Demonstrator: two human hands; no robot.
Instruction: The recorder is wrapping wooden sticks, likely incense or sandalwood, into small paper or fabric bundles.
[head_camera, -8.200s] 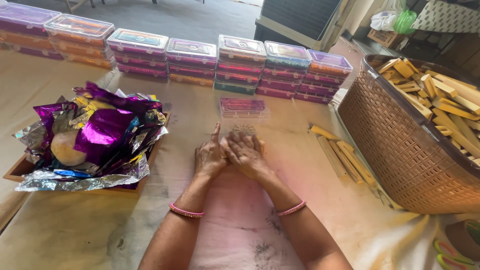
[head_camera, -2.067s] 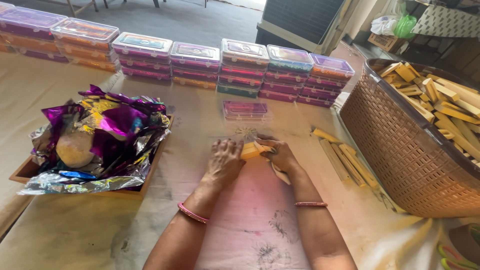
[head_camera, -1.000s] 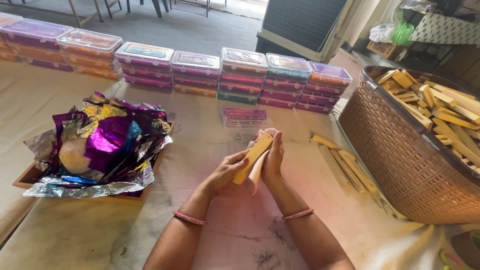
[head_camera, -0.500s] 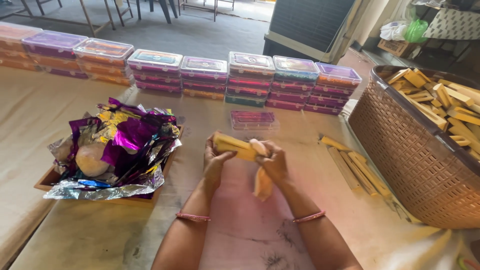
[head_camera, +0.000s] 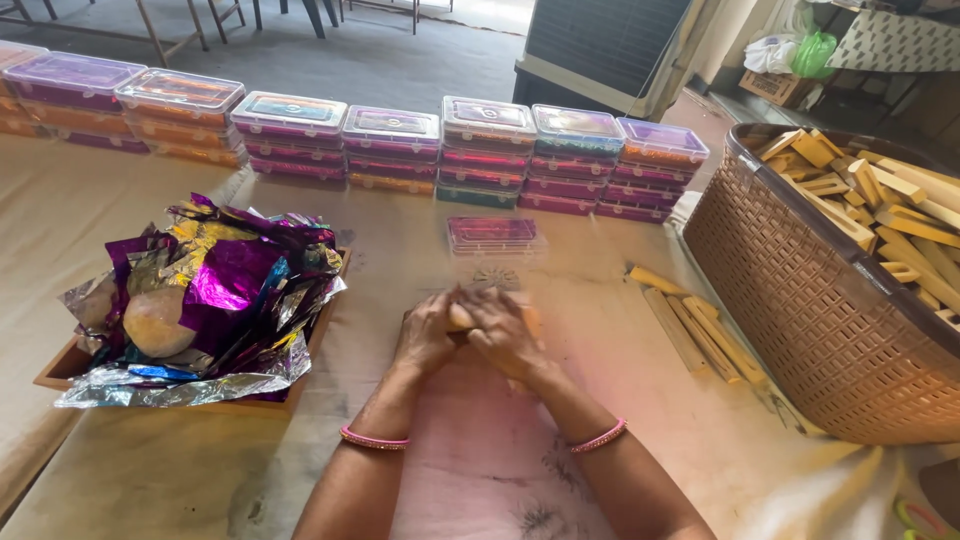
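My left hand (head_camera: 424, 335) and my right hand (head_camera: 501, 331) are pressed together low over the cloth-covered table (head_camera: 480, 470), both closed around a yellow wooden block (head_camera: 459, 318) that shows only as a small patch between the fingers. Motion blur hides the rest of the block. Just beyond my hands lies a clear plastic box (head_camera: 492, 235) with a pink inside, and a small flower-shaped piece (head_camera: 495, 276) sits between it and my fingers.
A wooden tray (head_camera: 60, 364) of crumpled purple and silver foil sits at left. Stacked clear-lidded boxes (head_camera: 385, 150) line the far edge. A brown woven basket (head_camera: 800, 300) full of yellow wooden sticks stands at right, with loose sticks (head_camera: 690, 320) beside it.
My hands held the yellow block up above the table half a second ago; now they have dropped down to the cloth and closed over it.
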